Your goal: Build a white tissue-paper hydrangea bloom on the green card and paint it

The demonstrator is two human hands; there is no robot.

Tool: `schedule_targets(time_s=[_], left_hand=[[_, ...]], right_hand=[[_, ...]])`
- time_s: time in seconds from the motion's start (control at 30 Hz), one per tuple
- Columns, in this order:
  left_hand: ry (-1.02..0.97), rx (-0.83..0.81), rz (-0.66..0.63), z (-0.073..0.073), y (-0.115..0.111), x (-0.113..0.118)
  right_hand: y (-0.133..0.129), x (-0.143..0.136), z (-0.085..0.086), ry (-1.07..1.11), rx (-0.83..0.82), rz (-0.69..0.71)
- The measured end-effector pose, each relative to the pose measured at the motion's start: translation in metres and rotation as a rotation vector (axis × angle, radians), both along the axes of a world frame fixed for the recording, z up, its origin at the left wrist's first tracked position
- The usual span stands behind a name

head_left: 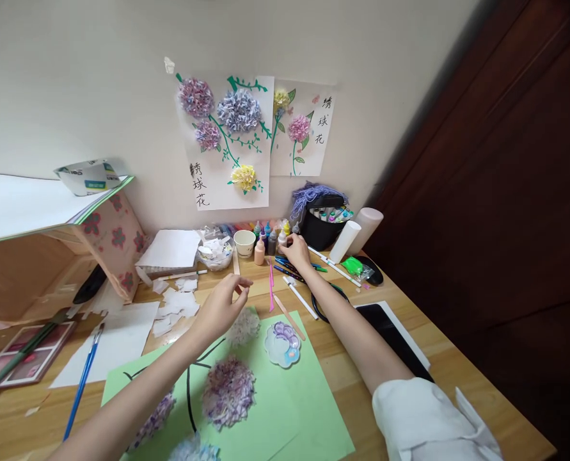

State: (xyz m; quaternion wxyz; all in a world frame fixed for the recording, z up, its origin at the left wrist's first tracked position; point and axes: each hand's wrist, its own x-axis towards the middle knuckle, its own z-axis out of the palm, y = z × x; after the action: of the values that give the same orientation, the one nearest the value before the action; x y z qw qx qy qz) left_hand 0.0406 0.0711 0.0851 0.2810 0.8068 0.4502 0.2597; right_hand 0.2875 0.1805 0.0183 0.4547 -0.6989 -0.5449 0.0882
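Craft desk (345, 378) by a wall
2 flower pictures (227, 150) hang above the right hand (298, 253); paint bottles (272, 243) stand at its fingers, markers (331, 215) beyond.

I get soft light on the wall (121, 77) beyond the right grip (296, 251); rightward, the wooden panel (500, 211) sinks dark, and wide-angle distortion stretches the edges.

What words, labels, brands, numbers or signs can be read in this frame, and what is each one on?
"绣球花": handwritten downward on the left wall picture.
"绣球花": handwritten downward again, on the right wall picture.
White-and-green wrapper: printed lettering, too blurred to read surely.
Small bottles: any labels are too small to read.
Markers in the black holder: any print is too small to read.
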Motion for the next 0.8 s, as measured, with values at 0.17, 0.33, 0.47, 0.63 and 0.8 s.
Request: schedule_targets(time_s=[0.17,0.33,0.47,0.63,0.8], left_hand=[[-0.024,0.002,-0.003,0.016,-0.019,-0.003],[-0.049,0.227,-0.033,0.032,-0.038,0.011],[0.024,0.410,-0.185,0.033,-0.047,0.029],[0.158,0.172,-0.435,0.019,-0.055,0.045],[0.038,-0.025,-0.490,0.016,-0.060,0.053]], right_hand=[[-0.038,-0.006,0.023,0.082,0.106,0.090],[-0.119,-0.006,0.042,0.111,0.082,0.330],[-0.178,0.001,0.047,0.104,-0.078,0.530],[-0.213,0.003,0.058,0.092,-0.174,0.509],[-0.220,-0.007,0.060,0.204,-0.165,0.451]])
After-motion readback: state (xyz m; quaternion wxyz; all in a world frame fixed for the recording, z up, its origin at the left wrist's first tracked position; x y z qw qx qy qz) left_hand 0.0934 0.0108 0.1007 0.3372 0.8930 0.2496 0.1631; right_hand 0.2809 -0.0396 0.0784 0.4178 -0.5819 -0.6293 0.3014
